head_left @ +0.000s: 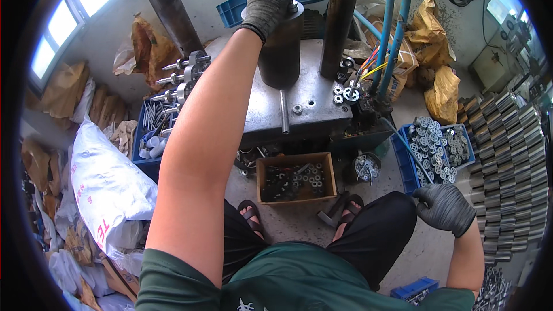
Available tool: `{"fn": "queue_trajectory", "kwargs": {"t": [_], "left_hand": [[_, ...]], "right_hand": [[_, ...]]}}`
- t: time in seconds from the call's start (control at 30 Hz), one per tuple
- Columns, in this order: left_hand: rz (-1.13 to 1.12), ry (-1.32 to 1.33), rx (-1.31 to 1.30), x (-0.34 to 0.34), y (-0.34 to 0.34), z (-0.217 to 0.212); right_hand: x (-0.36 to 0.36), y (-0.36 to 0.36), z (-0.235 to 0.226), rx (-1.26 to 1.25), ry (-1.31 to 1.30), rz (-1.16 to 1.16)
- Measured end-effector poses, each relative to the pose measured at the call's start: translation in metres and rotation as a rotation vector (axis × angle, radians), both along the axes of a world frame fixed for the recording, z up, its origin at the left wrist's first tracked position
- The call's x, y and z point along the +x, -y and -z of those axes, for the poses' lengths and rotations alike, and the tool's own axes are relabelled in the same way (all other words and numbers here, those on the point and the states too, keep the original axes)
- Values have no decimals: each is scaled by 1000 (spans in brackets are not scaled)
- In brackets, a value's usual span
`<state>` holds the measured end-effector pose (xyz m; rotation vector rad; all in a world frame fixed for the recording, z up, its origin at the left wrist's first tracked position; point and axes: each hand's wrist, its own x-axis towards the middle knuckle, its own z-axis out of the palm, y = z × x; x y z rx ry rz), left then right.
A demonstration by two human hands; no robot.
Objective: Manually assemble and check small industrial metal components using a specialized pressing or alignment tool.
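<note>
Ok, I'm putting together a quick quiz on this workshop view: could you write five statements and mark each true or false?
1. The left hand is at the top of the dark cylinder. True.
2. The right hand is bare. False: it wears a dark glove.
3. A brown open box holds small metal parts. True.
4. The big white sack is on the person's right. False: it is on their left.
5. The blue bin near the right hand holds round metal parts. True.

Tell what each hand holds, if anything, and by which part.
Cannot tell: left hand hides its contact atop the cylinder; right hand overlaps the bluish lever.
</note>
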<state>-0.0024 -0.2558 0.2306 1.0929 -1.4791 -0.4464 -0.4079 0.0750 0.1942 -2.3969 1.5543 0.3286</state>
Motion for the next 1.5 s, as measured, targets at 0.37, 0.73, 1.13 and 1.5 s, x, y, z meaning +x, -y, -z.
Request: {"fn": "queue_trajectory", "kwargs": {"t": [0.37,0.73,1.13,1.5], "left_hand": [[-88,116,21,3,9,3],[-67,65,34,4,14,4],[-20,-10,120,2,10,2],[260,-214,213,10,24,9]], "right_hand": [[-4,2,-1,-76,238,134],[-1,-1,-2,-94,285,189],[-1,0,-2,-91,269,185],[-1,-1,0,-57,219,175]]}}
